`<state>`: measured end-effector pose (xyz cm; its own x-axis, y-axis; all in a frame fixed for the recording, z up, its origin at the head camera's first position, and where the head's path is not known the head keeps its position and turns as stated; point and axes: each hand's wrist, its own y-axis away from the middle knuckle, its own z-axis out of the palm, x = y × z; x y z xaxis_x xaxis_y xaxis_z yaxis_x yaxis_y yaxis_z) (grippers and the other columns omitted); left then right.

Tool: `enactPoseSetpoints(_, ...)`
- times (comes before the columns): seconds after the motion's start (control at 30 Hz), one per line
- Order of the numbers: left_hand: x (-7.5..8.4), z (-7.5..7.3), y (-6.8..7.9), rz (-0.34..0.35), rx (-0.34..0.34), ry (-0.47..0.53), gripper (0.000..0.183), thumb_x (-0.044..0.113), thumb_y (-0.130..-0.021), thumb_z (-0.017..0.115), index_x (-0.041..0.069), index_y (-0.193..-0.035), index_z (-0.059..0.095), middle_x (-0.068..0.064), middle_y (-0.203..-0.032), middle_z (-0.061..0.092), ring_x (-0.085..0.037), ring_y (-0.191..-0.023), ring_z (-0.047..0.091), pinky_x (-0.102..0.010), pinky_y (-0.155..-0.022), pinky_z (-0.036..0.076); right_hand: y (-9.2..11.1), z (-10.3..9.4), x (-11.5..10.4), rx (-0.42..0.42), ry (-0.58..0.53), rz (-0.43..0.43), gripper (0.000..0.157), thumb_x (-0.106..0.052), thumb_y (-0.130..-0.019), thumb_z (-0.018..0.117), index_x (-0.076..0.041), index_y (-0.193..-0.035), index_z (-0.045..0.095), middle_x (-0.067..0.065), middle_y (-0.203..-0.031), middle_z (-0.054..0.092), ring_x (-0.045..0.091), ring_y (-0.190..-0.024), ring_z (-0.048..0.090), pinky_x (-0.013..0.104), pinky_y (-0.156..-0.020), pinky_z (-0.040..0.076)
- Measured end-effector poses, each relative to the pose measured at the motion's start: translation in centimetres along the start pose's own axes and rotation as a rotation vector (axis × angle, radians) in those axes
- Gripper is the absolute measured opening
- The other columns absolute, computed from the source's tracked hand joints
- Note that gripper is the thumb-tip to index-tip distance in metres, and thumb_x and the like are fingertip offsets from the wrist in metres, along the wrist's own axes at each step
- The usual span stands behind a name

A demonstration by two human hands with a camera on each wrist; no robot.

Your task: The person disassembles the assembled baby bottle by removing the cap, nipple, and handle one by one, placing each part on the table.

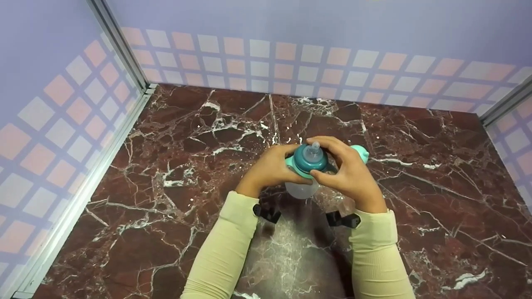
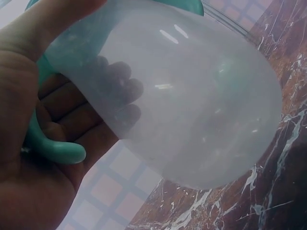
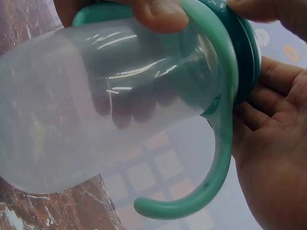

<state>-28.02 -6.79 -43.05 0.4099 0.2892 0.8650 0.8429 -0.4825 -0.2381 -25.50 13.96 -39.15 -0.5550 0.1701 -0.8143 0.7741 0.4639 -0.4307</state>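
A translucent baby bottle (image 1: 301,191) is held up between both hands, its clear nipple (image 1: 314,148) pointing up in the head view. My left hand (image 1: 272,168) grips the upper body; in the right wrist view the left fingers (image 3: 132,115) show through the plastic. A curved mint-green handle (image 2: 62,152) crosses the left palm, while another handle (image 3: 182,207) hangs free near the right hand. With thumb and fingers, my right hand (image 1: 348,176) holds the dark teal screw collar (image 3: 247,60) below the nipple.
Past the right hand lies a rounded mint-green object (image 1: 360,153), partly hidden by that hand. The red-brown marbled tabletop (image 1: 166,232) is bounded by a back wall (image 1: 266,25) with pink and white squares, and a metal-framed side panel (image 1: 54,108) on the left.
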Motion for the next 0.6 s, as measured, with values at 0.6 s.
enactPoseSetpoints(0.6, -0.13, 0.07, -0.13, -0.002, 0.019, 0.033, 0.063, 0.037, -0.062, 0.091, 0.021, -0.118, 0.068, 0.010, -0.108, 0.071, -0.005, -0.098, 0.065, -0.027, -0.091, 0.052, -0.12, -0.02, 0.09, 0.065, 0.083, -0.005, 0.068, -0.008, -0.074, 0.083, -0.011, -0.136, 0.055, 0.004, -0.133, 0.056, 0.018, -0.116, 0.056, 0.033, -0.105, 0.046)
